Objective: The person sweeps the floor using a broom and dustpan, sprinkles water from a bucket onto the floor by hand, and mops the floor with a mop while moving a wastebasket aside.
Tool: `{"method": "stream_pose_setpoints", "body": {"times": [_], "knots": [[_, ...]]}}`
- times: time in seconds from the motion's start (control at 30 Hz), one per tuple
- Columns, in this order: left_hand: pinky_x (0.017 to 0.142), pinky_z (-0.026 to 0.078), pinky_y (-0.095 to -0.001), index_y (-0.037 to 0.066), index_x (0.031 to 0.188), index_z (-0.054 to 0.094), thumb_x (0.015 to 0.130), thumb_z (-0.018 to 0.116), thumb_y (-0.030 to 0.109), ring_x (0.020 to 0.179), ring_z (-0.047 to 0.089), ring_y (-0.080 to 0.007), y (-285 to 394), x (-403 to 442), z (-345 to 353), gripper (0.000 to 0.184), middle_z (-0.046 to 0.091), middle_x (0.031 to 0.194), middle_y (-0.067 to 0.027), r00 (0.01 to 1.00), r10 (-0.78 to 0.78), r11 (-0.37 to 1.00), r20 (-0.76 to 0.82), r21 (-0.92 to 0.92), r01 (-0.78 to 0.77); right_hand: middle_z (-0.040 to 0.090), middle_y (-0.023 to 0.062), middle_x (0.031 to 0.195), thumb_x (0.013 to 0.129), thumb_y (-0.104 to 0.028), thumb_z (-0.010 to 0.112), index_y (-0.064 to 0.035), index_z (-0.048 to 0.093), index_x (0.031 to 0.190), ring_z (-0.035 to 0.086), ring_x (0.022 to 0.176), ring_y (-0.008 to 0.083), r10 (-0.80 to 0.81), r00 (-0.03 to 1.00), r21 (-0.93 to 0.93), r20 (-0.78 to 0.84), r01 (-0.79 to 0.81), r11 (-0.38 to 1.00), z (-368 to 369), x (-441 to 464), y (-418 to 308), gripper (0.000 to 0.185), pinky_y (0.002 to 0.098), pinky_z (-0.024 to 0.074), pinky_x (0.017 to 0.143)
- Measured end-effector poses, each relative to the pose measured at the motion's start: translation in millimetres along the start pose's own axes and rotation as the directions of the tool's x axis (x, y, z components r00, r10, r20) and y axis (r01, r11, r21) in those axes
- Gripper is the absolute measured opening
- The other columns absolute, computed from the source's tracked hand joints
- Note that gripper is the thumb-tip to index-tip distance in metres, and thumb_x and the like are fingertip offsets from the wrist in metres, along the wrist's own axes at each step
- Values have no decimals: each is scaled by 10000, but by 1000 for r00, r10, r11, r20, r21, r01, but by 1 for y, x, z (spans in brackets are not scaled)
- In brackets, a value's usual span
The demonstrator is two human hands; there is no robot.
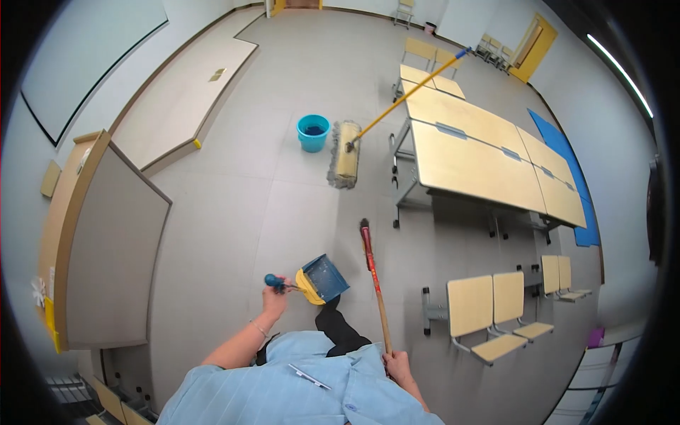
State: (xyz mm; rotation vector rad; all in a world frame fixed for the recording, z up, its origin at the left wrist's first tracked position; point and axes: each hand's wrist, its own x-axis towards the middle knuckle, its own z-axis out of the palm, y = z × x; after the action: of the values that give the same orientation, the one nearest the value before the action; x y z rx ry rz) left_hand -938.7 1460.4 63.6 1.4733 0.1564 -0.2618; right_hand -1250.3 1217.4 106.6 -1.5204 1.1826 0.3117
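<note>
Currently, left hand (275,300) is grasping blue dustpan (327,279) by handle (272,280). Right hand (399,367) is clasping broom (377,287), head (366,242) lying near corner of table (467,159).

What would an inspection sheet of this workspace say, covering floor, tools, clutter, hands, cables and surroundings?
Surface: grey floor, faint seams.
Job's things: broom with a red and wooden handle; blue-and-yellow dustpan, pale specks on its pan.
Clutter: mop, head beside the teal bucket, its pole slanting across the tables in view; something dark in the bucket.
Hands: left hand holds the dustpan's handle; right hand grips the broom's wooden handle.
Cables: nothing seen.
Surroundings: joined tables and chairs to the right; low platform and grey-fronted stand to the left.
</note>
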Motion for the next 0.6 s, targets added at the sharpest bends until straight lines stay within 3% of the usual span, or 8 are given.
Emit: {"method": "stream_pose_setpoints", "body": {"times": [0.03, 0.13, 0.23, 0.33, 0.43, 0.53, 0.6], "knots": [[614, 485, -234, 12, 961, 550, 849, 616, 119, 668, 587, -99, 9, 21, -4, 168, 588, 790, -28, 999, 0, 1000, -35, 30, 1, 508, 54, 528, 799, -105, 569, 42, 561, 685, 486, 430, 131, 3, 1000, -91, 27, -1, 996, 3, 19, -31, 186, 295, 394, 387], [629, 508, -253, -7, 965, 536, 860, 601, 123, 665, 611, -131, 24, 74, -31, 180, 585, 825, -56, 986, 0, 996, -168, 83, 14, 522, 63, 533, 800, -111, 566, 42, 565, 684, 508, 440, 140, -59, 984, -100, 167, 77, 992, 14, 89, -100, 192, 304, 414, 396], [622, 515, -250, -21, 958, 530, 866, 592, 134, 668, 624, -147, 49, 129, -41, 190, 581, 839, -67, 950, 71, 995, -303, 92, -45, 533, 76, 540, 799, -108, 559, 53, 582, 715, 523, 436, 156, -285, 932, -260, 222, 338, 904, 38, 175, -156, 183, 309, 416, 395], [666, 549, -289, -8, 962, 512, 887, 565, 149, 658, 606, -155, 90, 179, -44, 182, 518, 784, -39, 895, 82, 990, -438, 141, -21, 540, 91, 552, 803, -108, 558, 75, 594, 754, 523, 425, 170, -161, 896, -403, 413, 339, 850, 65, 234, -252, 193, 312, 403, 381], [664, 523, -284, -10, 993, 513, 877, 588, 182, 689, 626, -169, 99, 216, -64, 237, 542, 849, -62, 839, 104, 994, -534, 81, -72, 530, 94, 541, 805, -117, 576, 88, 586, 751, 515, 410, 178, -50, 881, -336, 471, 231, 913, 102, 260, -348, 212, 310, 397, 372], [666, 511, -282, -13, 1004, 511, 880, 587, 196, 708, 630, -172, 110, 266, -78, 255, 551, 880, -70, 777, 124, 990, -618, 22, -141, 514, 88, 521, 810, -130, 597, 70, 565, 698, 498, 394, 164, -79, 839, -323, 539, 293, 900, 144, 294, -437, 231, 304, 397, 362], [669, 508, -280, -11, 1008, 505, 889, 576, 196, 713, 628, -171, 107, 312, -92, 249, 546, 881, -68, 747, 109, 986, -656, -23, -164, 505, 79, 510, 813, -130, 600, 53, 556, 679, 486, 386, 152, -60, 822, -250, 567, 241, 938, 183, 328, -476, 232, 297, 395, 360]]}}
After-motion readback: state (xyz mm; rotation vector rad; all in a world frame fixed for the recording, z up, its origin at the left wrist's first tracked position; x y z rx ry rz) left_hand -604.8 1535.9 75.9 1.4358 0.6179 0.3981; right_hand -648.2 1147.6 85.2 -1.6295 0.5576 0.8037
